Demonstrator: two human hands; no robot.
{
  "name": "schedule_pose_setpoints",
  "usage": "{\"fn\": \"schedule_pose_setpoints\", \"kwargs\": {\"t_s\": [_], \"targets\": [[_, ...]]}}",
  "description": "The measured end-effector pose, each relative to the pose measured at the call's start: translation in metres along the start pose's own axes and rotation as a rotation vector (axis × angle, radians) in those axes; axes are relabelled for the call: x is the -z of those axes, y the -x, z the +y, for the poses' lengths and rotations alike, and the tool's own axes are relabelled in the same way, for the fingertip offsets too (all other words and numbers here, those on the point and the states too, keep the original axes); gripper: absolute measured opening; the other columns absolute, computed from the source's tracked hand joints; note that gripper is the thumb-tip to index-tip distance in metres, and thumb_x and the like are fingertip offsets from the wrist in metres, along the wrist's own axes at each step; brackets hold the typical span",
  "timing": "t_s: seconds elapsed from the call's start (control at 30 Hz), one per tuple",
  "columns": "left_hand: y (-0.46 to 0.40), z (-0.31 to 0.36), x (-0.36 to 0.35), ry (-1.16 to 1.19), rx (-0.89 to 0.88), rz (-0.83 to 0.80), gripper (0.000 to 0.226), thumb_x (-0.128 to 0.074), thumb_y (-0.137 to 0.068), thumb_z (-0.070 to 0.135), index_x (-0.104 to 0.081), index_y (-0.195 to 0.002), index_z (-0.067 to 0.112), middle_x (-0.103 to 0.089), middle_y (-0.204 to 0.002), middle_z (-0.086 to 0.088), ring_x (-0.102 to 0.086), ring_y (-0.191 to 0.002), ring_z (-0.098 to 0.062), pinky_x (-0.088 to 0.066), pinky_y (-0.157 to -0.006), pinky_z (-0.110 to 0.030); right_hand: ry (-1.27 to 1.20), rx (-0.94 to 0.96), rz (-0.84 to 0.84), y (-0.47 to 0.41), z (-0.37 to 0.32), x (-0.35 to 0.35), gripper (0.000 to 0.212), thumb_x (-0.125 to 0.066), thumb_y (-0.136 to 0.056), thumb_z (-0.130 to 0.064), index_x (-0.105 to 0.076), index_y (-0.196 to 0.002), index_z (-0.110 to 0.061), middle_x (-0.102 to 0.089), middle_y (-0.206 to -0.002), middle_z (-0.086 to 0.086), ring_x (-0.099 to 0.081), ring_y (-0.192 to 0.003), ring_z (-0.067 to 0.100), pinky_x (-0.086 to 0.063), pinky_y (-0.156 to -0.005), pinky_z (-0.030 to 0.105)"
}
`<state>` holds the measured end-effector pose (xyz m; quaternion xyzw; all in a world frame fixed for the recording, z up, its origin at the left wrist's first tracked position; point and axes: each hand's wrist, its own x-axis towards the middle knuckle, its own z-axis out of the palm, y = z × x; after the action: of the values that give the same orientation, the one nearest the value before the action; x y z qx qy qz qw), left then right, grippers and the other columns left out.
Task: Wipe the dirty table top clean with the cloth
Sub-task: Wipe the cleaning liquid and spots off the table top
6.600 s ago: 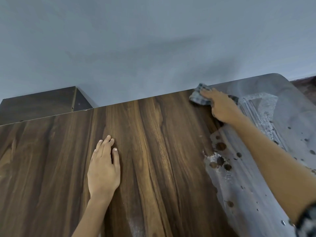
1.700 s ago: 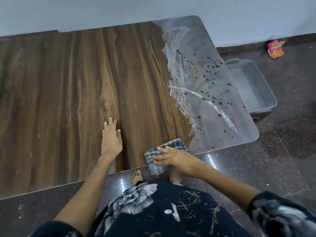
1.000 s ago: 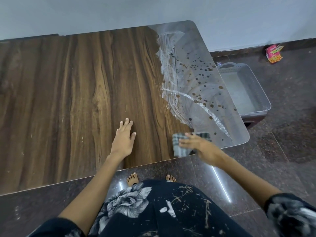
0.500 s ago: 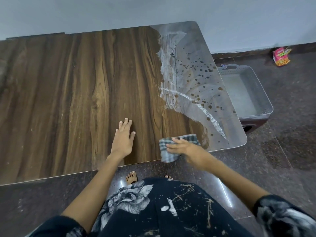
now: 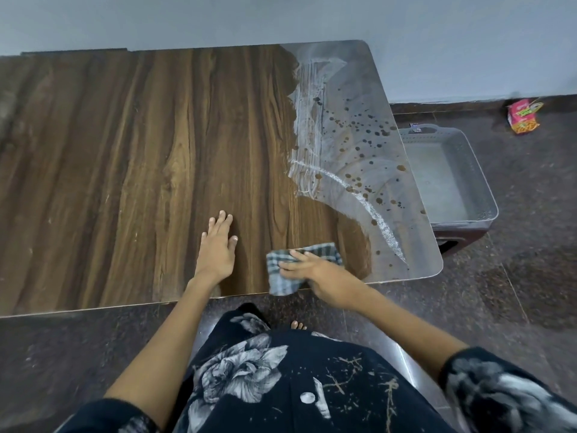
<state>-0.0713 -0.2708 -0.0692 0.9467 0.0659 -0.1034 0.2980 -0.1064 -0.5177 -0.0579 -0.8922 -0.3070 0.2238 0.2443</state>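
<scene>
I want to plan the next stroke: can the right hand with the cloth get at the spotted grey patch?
Probably yes: the right hand presses the cloth beside the patch, nothing between.

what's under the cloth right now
The cloth lies on the table at its near edge, one corner hanging past it. The right hand presses on top. Wood shows around it; whether dirt remains beneath is hidden.
</scene>
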Motion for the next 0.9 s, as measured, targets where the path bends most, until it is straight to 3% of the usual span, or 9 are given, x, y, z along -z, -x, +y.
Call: {"fn": "schedule_pose_setpoints", "kwargs": {"t_s": [0.07, 0.23, 0.37, 0.53, 0.63, 0.7, 0.77, 0.9], "targets": [[-0.001, 0.001, 0.0, -0.008, 0.004, 0.012, 0.048, -0.035, -0.099, 0.014, -0.022, -0.145, 0.01, -0.01, -0.156, -0.004, -0.001, -0.144, -0.023, -0.005, -0.116, -0.043, -0.017, -0.097, 0.05, 0.009, 0.02, 0.013, 0.073, -0.041, -0.082, 0.015, -0.038, -0.136, -0.034, -0.023, -0.15, -0.016, -0.01, -0.143, 0.008, -0.018, -0.117, 0.041], [-0.008, 0.003, 0.002, -0.059, -0.011, 0.008, 0.049, -0.036, -0.099, 0.018, -0.022, -0.145, 0.011, -0.01, -0.156, -0.005, -0.002, -0.144, -0.024, -0.007, -0.116, -0.044, -0.08, -0.286, 0.198, -0.041, 0.058, 0.064, 0.061, -0.035, -0.086, 0.013, -0.039, -0.14, -0.016, -0.022, -0.154, 0.009, -0.012, -0.144, 0.026, -0.009, -0.119, 0.037], [-0.018, 0.003, 0.008, -0.079, -0.025, -0.026, 0.051, -0.038, -0.098, 0.02, -0.022, -0.146, 0.013, -0.009, -0.156, -0.004, -0.002, -0.144, -0.024, -0.007, -0.115, -0.044, -0.089, -0.385, 0.335, -0.116, 0.06, 0.066, 0.067, -0.036, -0.083, 0.015, -0.034, -0.143, -0.016, -0.021, -0.155, 0.007, -0.009, -0.144, 0.028, -0.011, -0.118, 0.038], [-0.031, 0.002, 0.016, -0.082, -0.05, -0.056, 0.048, -0.034, -0.099, 0.018, -0.022, -0.146, 0.014, -0.008, -0.157, -0.004, -0.001, -0.144, -0.024, -0.006, -0.115, -0.042, -0.042, -0.24, 0.2, -0.135, 0.029, 0.029, 0.079, -0.04, -0.08, 0.016, -0.029, -0.144, -0.028, -0.016, -0.156, 0.003, -0.008, -0.144, 0.028, -0.015, -0.117, 0.047], [-0.038, 0.001, 0.02, -0.064, -0.076, -0.037, 0.045, -0.028, -0.1, 0.016, -0.024, -0.145, 0.014, -0.011, -0.156, -0.004, -0.003, -0.144, -0.024, -0.007, -0.116, -0.041, -0.008, -0.098, 0.138, -0.086, 0.015, 0.014, 0.078, -0.041, -0.08, 0.017, -0.031, -0.143, -0.027, -0.02, -0.154, -0.008, -0.005, -0.143, 0.013, -0.009, -0.119, 0.041], [-0.044, -0.001, 0.022, -0.072, -0.094, -0.043, 0.045, -0.027, -0.1, 0.017, -0.024, -0.145, 0.013, -0.011, -0.156, -0.004, -0.004, -0.144, -0.024, -0.007, -0.116, -0.041, 0.0, -0.12, 0.167, -0.052, 0.02, 0.02, 0.079, -0.041, -0.08, 0.017, -0.031, -0.142, -0.03, -0.02, -0.151, -0.015, -0.003, -0.141, 0.006, -0.004, -0.118, 0.036], [-0.049, -0.002, 0.024, -0.084, -0.104, -0.053, 0.045, -0.027, -0.1, 0.017, -0.024, -0.145, 0.013, -0.011, -0.156, -0.005, -0.003, -0.144, -0.025, -0.007, -0.116, -0.041, 0.004, -0.248, 0.256, -0.041, 0.036, 0.039, 0.076, -0.041, -0.083, 0.016, -0.03, -0.141, -0.032, -0.018, -0.152, -0.012, -0.005, -0.143, 0.012, -0.008, -0.118, 0.041], [-0.059, -0.001, 0.027, -0.094, -0.111, -0.071, 0.045, -0.027, -0.1, 0.018, -0.024, -0.145, 0.013, -0.01, -0.156, -0.005, -0.003, -0.144, -0.026, -0.008, -0.115, -0.044, -0.054, -0.406, 0.322, -0.093, 0.072, 0.083, 0.064, -0.04, -0.085, 0.015, -0.032, -0.143, -0.012, -0.021, -0.153, 0.006, -0.006, -0.144, 0.03, -0.005, -0.117, 0.036]]}}
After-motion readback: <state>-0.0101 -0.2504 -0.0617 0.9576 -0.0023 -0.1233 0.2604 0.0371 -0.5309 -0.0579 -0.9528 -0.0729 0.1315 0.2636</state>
